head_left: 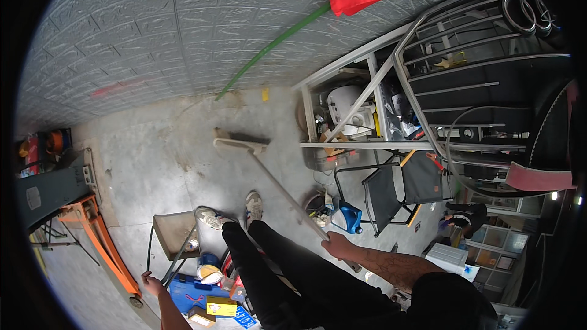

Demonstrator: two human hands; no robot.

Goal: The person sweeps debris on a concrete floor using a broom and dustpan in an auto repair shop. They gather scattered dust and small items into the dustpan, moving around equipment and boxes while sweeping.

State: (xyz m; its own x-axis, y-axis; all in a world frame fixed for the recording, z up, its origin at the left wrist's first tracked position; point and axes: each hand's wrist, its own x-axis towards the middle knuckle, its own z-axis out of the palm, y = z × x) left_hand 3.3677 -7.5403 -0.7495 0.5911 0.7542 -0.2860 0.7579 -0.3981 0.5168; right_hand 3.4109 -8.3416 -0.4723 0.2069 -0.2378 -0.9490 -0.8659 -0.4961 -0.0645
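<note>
My right hand (338, 246) is closed around the pale handle of a broom (282, 189). The handle slants away to the far left. Its wide head lies on the concrete floor near the wall, beyond my shoes. My left hand (151, 282) is closed at the near end of a long-handled dustpan (160, 230), where its two side bars come together. The dustpan's grey, dusty pan sits on the floor left of my feet, with a small pale clump at its right side.
A blue case (186, 290) with boxes and tools lies near my left leg. An orange jack (101, 238) stands at left. Folding chairs (379, 195), a blue jug (350, 217) and a loaded metal rack (367, 145) are at right. The grey brick-pattern wall (140, 49) bounds the far side.
</note>
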